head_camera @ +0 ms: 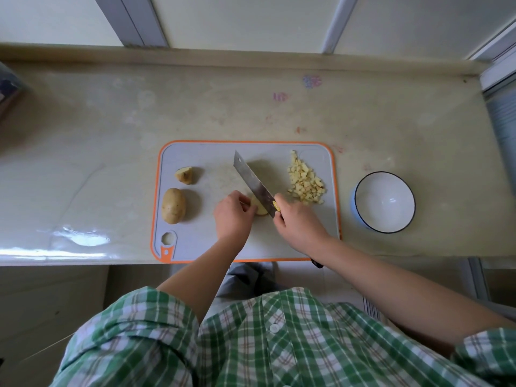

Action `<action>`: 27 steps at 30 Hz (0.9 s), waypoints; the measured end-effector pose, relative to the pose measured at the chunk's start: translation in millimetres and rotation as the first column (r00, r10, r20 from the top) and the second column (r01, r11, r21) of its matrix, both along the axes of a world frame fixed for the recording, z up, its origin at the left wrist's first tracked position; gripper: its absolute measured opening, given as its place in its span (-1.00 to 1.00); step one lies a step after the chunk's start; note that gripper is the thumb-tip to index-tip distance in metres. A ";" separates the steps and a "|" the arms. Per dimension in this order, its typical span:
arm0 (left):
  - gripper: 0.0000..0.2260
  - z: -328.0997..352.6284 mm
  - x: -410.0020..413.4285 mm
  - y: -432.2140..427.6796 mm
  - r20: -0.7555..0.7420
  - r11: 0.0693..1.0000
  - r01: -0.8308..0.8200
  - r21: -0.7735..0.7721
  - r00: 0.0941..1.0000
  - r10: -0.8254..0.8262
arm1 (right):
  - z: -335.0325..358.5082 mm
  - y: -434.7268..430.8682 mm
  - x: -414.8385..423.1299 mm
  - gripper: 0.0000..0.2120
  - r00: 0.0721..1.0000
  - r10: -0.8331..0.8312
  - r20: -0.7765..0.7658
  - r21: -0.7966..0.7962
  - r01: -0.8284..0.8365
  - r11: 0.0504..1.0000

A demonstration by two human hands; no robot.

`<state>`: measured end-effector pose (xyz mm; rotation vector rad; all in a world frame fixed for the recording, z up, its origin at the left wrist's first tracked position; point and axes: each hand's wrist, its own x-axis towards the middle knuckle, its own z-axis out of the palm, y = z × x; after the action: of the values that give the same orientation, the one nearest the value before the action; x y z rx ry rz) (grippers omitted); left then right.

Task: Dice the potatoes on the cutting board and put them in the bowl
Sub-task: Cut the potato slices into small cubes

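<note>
The right hand [298,222] grips the knife [252,182], fingers curled round its handle. The blade rests on a potato piece [260,209] near the middle of the board [212,244]. The left hand [233,216] holds that piece with bent fingers. Cubes [305,182] lie piled on the board's right side. A whole potato [173,205] and a half [184,175] lie at its left. The bowl [371,196] sits just right of the board.

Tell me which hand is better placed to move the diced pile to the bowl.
Right, probably. The right hand lies beside the diced potato pile, and the empty bowl stands right of the cutting board. The left hand holds the potato piece under the knife, farther off.
</note>
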<state>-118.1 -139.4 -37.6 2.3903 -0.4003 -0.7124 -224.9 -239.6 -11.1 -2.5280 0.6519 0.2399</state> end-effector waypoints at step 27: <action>-0.98 0.5 5.8 -3.5 -0.032 0.998 -0.057 0.031 0.998 0.058 | 7.6 3.0 2.2 -0.91 0.999 -0.010 0.051 0.046 0.008 0.999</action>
<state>-112.3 -142.8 -37.2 2.4052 -0.3080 -0.7357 -222.7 -236.6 -3.5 -2.4782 0.6303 0.1837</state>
